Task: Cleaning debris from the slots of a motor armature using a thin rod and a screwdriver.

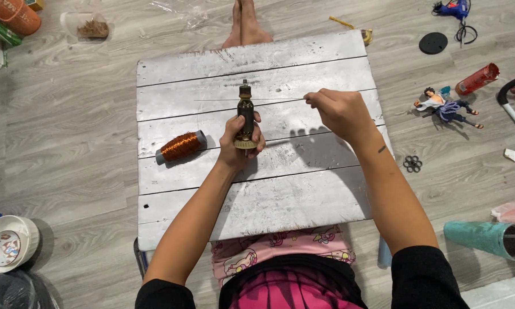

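- Brass-dark and cylindrical, a small motor armature (246, 111) stands upright above the middle of the surface (303, 200), its shaft tip pointing away from the person.
- Left hand (241, 139) has its grip closed round the armature's lower end, fingers wrapped about the ribbed gold base.
- Right hand (340, 111) pinches a thin wire (269, 100) between fingertips; the strand runs taut and level across the armature's upper part and out past it to the left.
- Judged from this, the step in hand is laying wire onto the armature; the next move would call for steady tension and a firm hold so the fine strand neither slackens nor snaps.
- Copper wire, glossy and orange, fills a grey-ended spool (181, 146) lying on its side left of the hands, apart from them.
- Whitewashed planks, scuffed and grainy, make up the surface; the floor (68, 114) is pale grey wood-grain.
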